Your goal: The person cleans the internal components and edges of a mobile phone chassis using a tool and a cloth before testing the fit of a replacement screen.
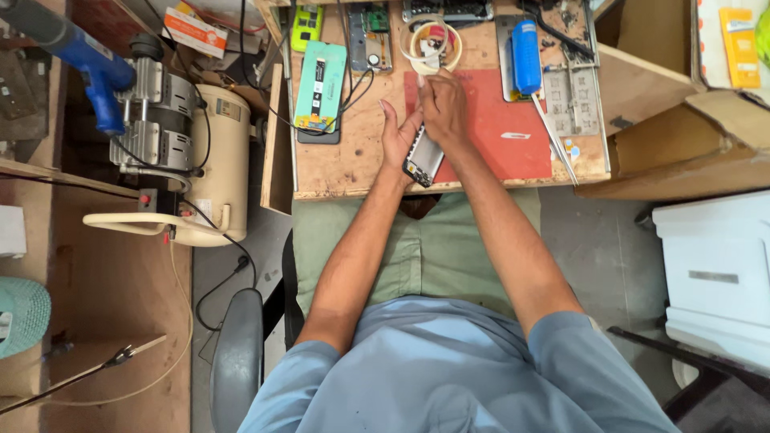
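My left hand point(397, 140) holds an opened phone point(423, 157) from the left side, fingers stretched up along its edge. The phone is tilted, its dark inner side with small parts showing. My right hand point(443, 108) lies over the phone's top end, fingers closed on it. Both hands hover above the red work mat point(513, 148) near the front edge of the small wooden bench point(353, 172).
On the bench lie a teal phone panel point(321, 87), a green phone point(306, 26), a circuit board point(370, 36), a tape roll point(435, 44), a blue bottle point(526, 56) and tweezers point(553, 140). A cream compressor point(212, 160) stands left. Cardboard boxes point(690, 144) sit right.
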